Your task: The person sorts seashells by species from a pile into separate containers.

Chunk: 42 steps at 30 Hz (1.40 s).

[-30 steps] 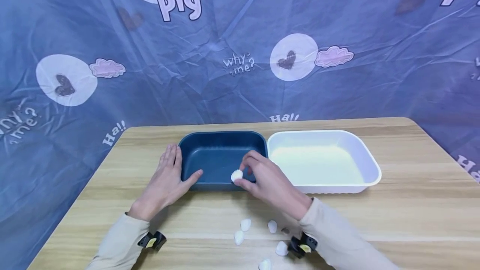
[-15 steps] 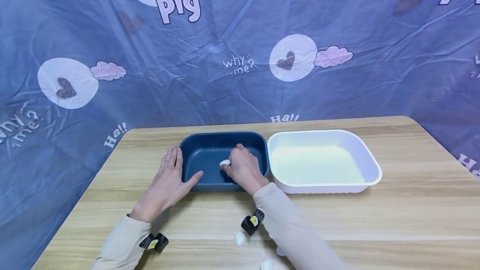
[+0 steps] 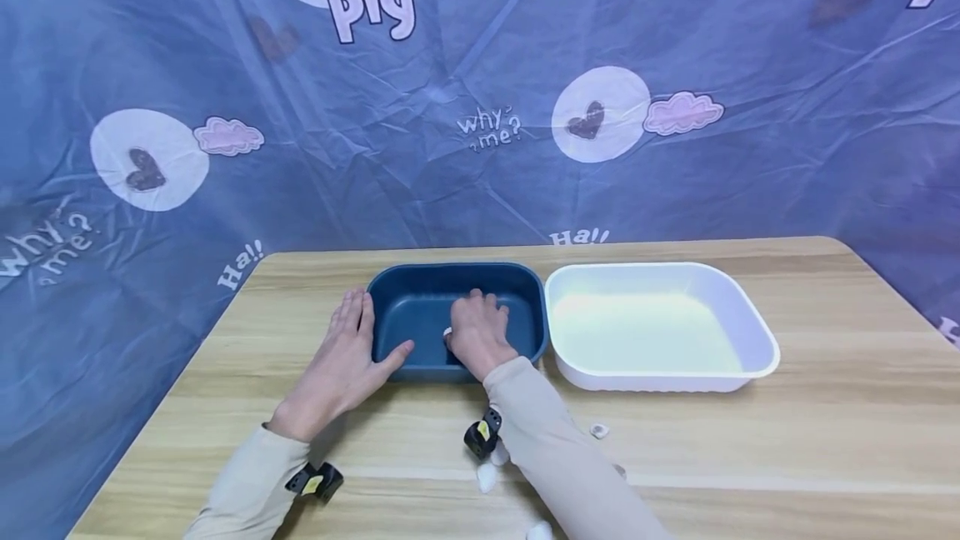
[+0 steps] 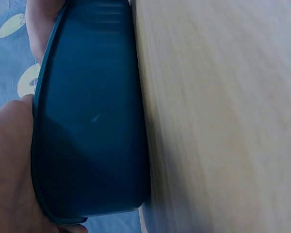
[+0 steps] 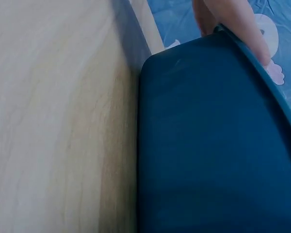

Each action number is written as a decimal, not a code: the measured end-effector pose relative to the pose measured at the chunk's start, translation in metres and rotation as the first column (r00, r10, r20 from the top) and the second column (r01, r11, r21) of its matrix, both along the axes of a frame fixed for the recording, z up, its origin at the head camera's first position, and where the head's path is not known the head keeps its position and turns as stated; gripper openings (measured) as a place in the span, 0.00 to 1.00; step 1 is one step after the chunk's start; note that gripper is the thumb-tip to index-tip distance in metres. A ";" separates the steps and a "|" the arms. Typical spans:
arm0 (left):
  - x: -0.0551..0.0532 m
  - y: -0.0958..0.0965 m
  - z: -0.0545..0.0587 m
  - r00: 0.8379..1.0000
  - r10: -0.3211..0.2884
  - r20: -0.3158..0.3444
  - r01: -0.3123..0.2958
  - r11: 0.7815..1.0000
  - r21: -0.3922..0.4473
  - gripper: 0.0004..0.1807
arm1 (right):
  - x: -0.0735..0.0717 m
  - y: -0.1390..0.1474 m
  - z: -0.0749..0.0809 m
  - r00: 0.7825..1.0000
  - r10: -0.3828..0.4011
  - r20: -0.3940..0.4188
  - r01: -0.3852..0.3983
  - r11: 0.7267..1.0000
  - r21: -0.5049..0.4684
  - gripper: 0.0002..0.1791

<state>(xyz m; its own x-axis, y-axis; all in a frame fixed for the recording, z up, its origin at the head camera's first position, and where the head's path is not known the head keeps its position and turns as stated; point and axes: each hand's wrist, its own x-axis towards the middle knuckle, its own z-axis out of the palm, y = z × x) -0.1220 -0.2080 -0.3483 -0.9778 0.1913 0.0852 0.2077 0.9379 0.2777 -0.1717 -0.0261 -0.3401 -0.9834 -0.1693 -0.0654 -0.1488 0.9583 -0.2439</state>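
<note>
Note right hand point(image 3: 482, 332) curled inside dark-blue, rounded-rectangular, plastic-looking container point(image 3: 438, 374), apparently pinching small white shell point(image 3: 447, 332) (mostly hidden; cannot tell whether lifted or resting). Note left hand point(image 3: 347, 363) extended against the container's left side, clasping nothing. Beware of dropping the shell through loose pinching, or shifting the container by bumping it.

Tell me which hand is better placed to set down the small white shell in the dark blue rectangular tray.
Likely the right hand: it is inside the tray, with the shell apparently in its fingers. The left hand rests at the tray's left end, away from the shell.
</note>
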 end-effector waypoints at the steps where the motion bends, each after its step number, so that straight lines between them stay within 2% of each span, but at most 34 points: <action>1: -0.001 0.001 -0.001 1.000 -0.002 -0.004 0.002 1.000 0.002 0.56 | 0.000 0.001 0.001 1.000 -0.004 0.009 0.004 1.000 0.001 0.11; 5: -0.001 0.002 -0.004 1.000 -0.004 -0.003 0.004 1.000 -0.001 0.56 | 0.005 0.015 0.010 1.000 -0.008 0.025 0.008 1.000 -0.002 0.16; 9: -0.001 0.002 -0.006 1.000 -0.002 0.002 0.002 1.000 -0.001 0.57 | 0.018 0.038 0.037 0.998 0.039 -0.043 -0.040 0.999 -0.030 0.19; 12: -0.002 -0.002 -0.004 1.000 0.005 -0.017 -0.005 1.000 0.000 0.56 | 0.033 0.060 0.058 0.982 0.116 -0.146 -0.132 0.986 -0.101 0.16; 15: -0.002 -0.005 -0.002 1.000 0.008 -0.018 -0.008 1.000 -0.008 0.56 | 0.053 0.083 0.066 0.956 0.219 -0.197 -0.252 0.954 -0.162 0.11; 18: -0.002 -0.006 -0.001 1.000 0.006 -0.009 -0.006 1.000 -0.009 0.56 | 0.071 0.106 0.062 0.918 0.335 -0.214 -0.375 0.908 -0.184 0.08; 21: -0.003 -0.005 0.000 1.000 0.005 0.001 -0.005 1.000 -0.006 0.56 | 0.086 0.126 0.050 0.885 0.414 -0.213 -0.456 0.862 -0.220 0.05; 24: -0.004 -0.004 0.000 1.000 0.001 0.009 -0.001 1.000 -0.009 0.57 | 0.097 0.142 0.035 0.872 0.451 -0.190 -0.488 0.831 -0.266 0.05; 28: -0.006 -0.002 0.000 1.000 -0.004 0.018 0.004 1.000 -0.006 0.57 | 0.108 0.157 0.017 0.876 0.461 -0.141 -0.482 0.822 -0.305 0.06; 30: -0.007 -0.002 0.001 1.000 -0.003 0.019 0.003 1.000 -0.001 0.57 | 0.114 0.164 0.011 0.863 0.484 -0.146 -0.505 0.802 -0.319 0.08; 32: -0.008 -0.002 0.001 1.000 -0.001 0.020 0.001 1.000 0.000 0.56 | 0.119 0.171 0.006 0.837 0.527 -0.149 -0.543 0.762 -0.353 0.10; 33: -0.009 -0.002 0.002 1.000 -0.001 0.018 0.001 1.000 0.000 0.56 | 0.122 0.173 0.004 0.814 0.557 -0.165 -0.574 0.731 -0.368 0.11; 35: -0.009 -0.003 0.002 1.000 0.000 0.019 0.000 1.000 -0.003 0.56 | 0.125 0.178 -0.001 0.756 0.619 -0.213 -0.648 0.661 -0.378 0.16; 37: -0.010 -0.003 0.001 1.000 -0.002 0.020 0.002 1.000 -0.007 0.57 | 0.127 0.181 -0.006 0.708 0.662 -0.247 -0.701 0.615 -0.361 0.21; 39: -0.009 -0.003 0.000 1.000 -0.003 0.021 0.004 1.000 -0.008 0.57 | 0.128 0.182 -0.011 0.666 0.692 -0.279 -0.743 0.585 -0.323 0.23; 42: -0.008 -0.003 -0.002 1.000 -0.004 0.029 0.004 1.000 -0.002 0.57 | 0.128 0.183 -0.018 0.635 0.719 -0.283 -0.771 0.573 -0.277 0.23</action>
